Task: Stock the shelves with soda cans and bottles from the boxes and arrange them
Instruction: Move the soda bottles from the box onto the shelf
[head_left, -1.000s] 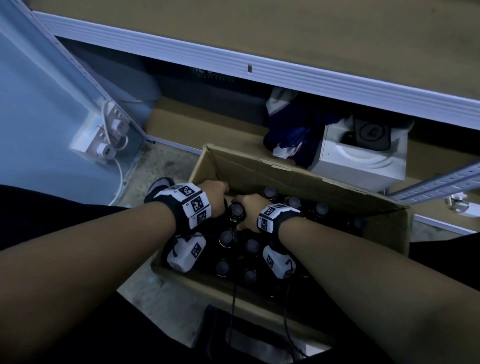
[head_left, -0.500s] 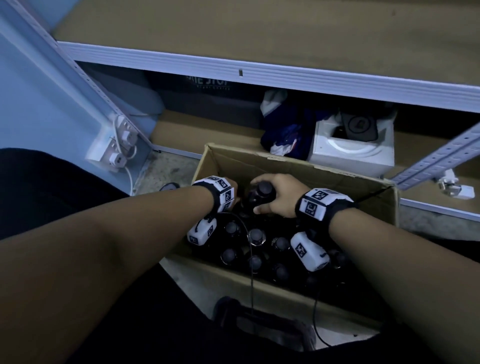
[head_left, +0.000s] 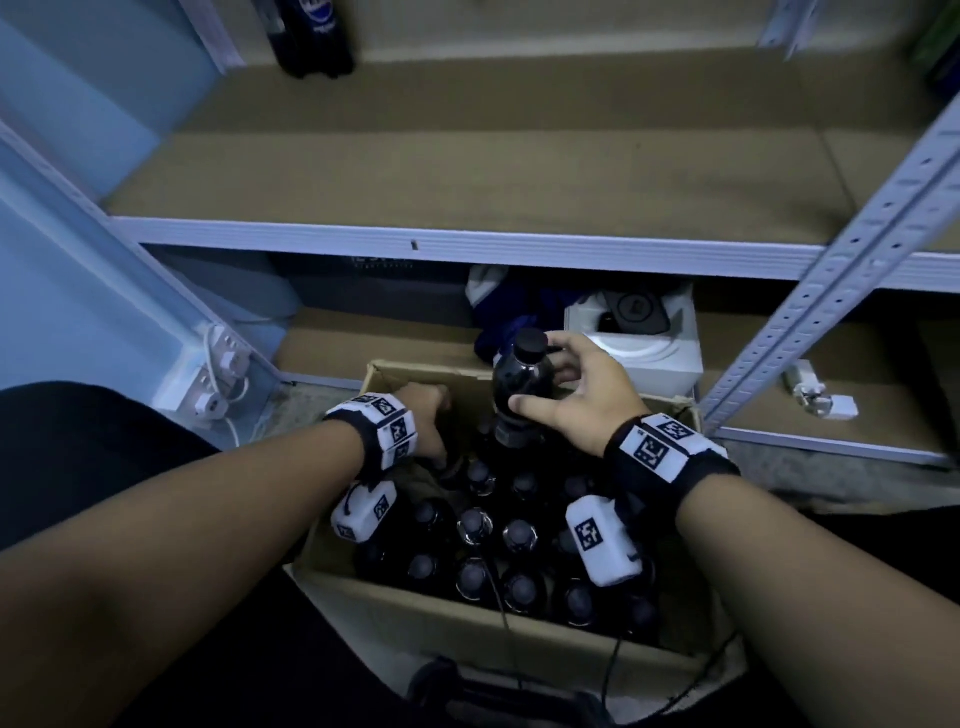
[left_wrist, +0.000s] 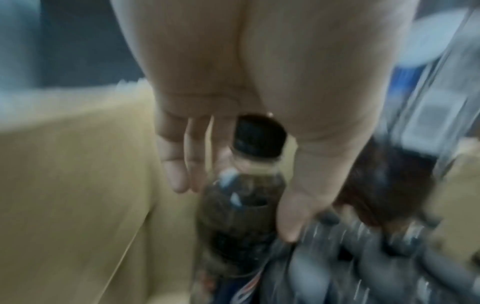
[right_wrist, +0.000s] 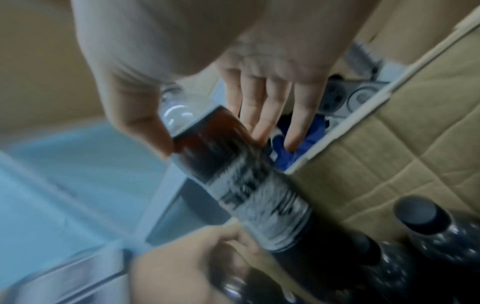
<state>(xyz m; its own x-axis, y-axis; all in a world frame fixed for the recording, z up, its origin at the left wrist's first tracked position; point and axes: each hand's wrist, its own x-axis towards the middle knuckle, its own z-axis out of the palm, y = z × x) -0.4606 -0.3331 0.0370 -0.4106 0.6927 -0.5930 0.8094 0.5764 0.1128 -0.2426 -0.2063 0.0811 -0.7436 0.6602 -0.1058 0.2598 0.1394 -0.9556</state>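
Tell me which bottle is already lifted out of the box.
The bottle in the right hand, raised above the far edge of the box; the others still stand packed inside.

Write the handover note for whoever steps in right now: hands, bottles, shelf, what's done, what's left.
Right hand: holds a dark soda bottle by its upper body, lifted above the cardboard box.
Left hand: down in the box's far left corner, fingers and thumb around the neck of another bottle; that view is blurred, so the grip is uncertain.
Box: many capped bottles standing upright inside.
Middle shelf: two dark bottles at the back left, otherwise bare where visible.
Done: one bottle pulled from the box.
Left: place the held bottle on the shelf, then move and arrange the others.
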